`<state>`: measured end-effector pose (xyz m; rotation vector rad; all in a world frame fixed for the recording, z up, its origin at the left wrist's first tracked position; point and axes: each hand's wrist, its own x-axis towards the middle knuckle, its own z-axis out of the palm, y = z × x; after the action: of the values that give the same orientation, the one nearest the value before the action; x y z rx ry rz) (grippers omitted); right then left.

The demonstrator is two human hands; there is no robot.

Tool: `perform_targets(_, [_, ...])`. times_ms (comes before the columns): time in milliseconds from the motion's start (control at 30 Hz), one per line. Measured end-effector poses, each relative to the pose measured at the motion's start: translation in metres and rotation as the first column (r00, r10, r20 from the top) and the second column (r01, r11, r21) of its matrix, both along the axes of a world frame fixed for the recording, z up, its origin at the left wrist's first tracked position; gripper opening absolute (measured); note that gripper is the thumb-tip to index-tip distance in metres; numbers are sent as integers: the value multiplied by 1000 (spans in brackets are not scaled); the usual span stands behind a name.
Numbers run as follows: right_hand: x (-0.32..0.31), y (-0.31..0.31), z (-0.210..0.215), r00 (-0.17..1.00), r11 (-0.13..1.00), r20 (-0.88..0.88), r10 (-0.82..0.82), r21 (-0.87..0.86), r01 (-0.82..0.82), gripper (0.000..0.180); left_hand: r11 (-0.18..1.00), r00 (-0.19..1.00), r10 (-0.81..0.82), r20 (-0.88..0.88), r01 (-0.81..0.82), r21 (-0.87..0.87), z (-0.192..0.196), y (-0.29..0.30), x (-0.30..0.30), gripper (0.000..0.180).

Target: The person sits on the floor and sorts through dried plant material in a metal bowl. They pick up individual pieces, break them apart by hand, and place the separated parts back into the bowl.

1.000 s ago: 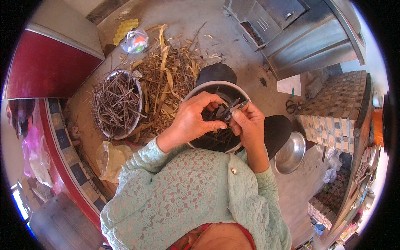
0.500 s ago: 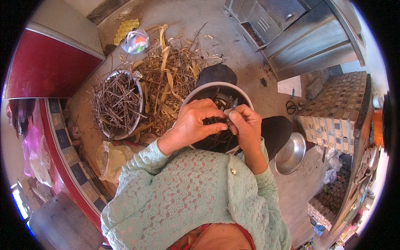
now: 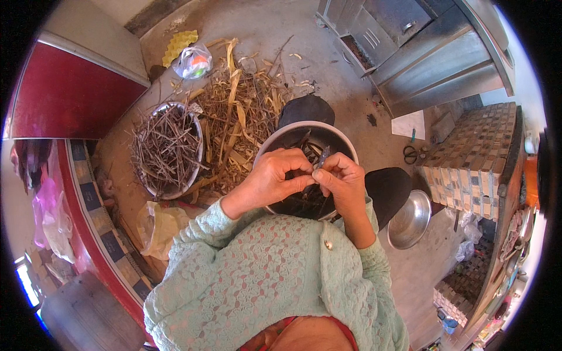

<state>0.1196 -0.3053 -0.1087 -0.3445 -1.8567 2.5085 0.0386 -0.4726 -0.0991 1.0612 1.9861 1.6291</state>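
Over a round basin [image 3: 351,144] between my knees, both hands meet at the fingertips. My right hand [image 3: 342,178] is closed in a pinch on a dark, shiny, slender piece [image 3: 324,154], its tip pointing away from me; its kind is unclear. My left hand [image 3: 280,174] is also pinched, thumb and forefinger together against the right fingertips; what lies between them is hidden. Inside the basin are several dark, long, thin pieces [image 3: 304,140], partly covered by my hands.
Left of the basin stands a tub of twigs [image 3: 167,149], beside a heap of dry stalks and husks [image 3: 234,111]. An empty metal bowl [image 3: 410,219] sits on the floor at right, near scissors [image 3: 410,154] and a tiled brick stove [image 3: 468,161]. A plastic bag [image 3: 193,60] lies farther off.
The left fingers have closed into a pinch against the right ones. The dark piece has tilted slightly, and the whole view has shifted a little.
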Motion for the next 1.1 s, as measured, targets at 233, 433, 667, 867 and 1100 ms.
perform_targets(233, [-1,0,1,999,999,10,31,6,-31,15,999,994,6,-110,-11,-47,-3,1,0,21])
perform_targets(433, [-1,-2,2,999,997,-20,47,54,-46,14,1000,1000,3,-23,-3,-29,-4,1,-2,23])
perform_targets(667, [-1,-2,1,997,998,-30,64,-12,-65,13,999,986,-36,163,31,33,-7,0,-3,22])
perform_targets(867, [0,-1,-5,997,991,-27,71,-108,-73,14,996,951,-79,299,66,51,-6,-1,-5,20])
perform_targets(1100, [-3,-1,-3,1000,998,10,1,-65,-1,17,998,978,-68,198,65,19,-4,1,-4,21])
